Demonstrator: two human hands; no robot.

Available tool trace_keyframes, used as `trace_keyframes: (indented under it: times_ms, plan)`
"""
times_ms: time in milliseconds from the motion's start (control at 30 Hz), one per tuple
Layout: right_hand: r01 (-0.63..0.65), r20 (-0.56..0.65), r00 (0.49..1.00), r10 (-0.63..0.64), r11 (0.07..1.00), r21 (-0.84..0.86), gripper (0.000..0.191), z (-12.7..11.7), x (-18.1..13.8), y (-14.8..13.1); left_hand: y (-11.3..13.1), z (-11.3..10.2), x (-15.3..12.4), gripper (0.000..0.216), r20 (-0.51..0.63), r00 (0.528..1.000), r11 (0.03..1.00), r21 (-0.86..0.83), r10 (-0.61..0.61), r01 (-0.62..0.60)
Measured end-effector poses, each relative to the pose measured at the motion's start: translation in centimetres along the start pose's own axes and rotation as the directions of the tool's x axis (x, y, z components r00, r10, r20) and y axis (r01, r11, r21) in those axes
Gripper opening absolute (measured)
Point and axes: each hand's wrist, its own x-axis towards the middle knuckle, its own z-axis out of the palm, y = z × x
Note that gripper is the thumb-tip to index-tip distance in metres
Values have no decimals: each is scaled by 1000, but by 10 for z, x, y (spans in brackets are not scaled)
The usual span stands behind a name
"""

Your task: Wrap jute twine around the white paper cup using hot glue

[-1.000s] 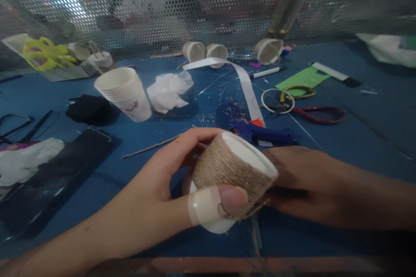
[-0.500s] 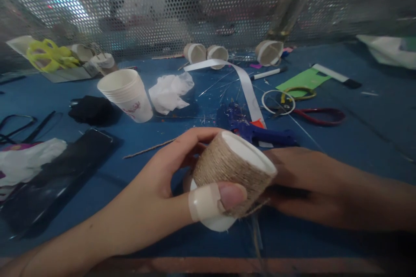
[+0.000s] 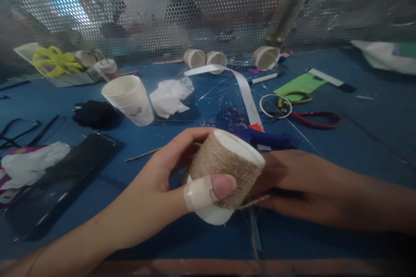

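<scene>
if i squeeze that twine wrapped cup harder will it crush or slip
The twine-wrapped cup looks like thin paper, so it probably dents under a hard squeeze. The rough twine likely grips the left hand well. Laid on its side, it would probably roll.

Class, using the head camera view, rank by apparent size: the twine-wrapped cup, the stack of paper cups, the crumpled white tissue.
1. twine-wrapped cup, though it is nearest the camera.
2. stack of paper cups.
3. crumpled white tissue, close to the stack, so unsure.

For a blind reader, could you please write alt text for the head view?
Left hand grips a twine-wrapped paper cup on its side, bandaged thumb on top; right hand steadies it. Beyond: blue glue gun, stacked cups.
</scene>
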Motion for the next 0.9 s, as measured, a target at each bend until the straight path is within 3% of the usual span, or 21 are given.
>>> trace_keyframes:
  times_ms: [200,300,433,533,733,900]
  plan:
    - [-41,59,997,41,999,0,22,0,-3,2,1,0,1,39,21,1000,999,-47,-20,21]
    - [-50,60,997,50,999,-1,22,0,-4,3,3,-1,1,40,37,999,999,-10,40,-40]
    - [-47,72,996,48,999,-14,25,0,-3,3,4,-1,1,42,13,998,997,44,-66,65]
    - [-23,59,998,24,999,-23,28,0,-2,3,-1,-2,2,40,48,997,998,24,57,-59]
    - [-24,44,999,25,999,-44,33,-1,-1,2,-7,-3,3,44,11,996,992,88,92,-92]
    - [-15,53,998,17,999,-40,33,0,0,2,-1,-2,1,44,16,1000,999,41,-12,12]
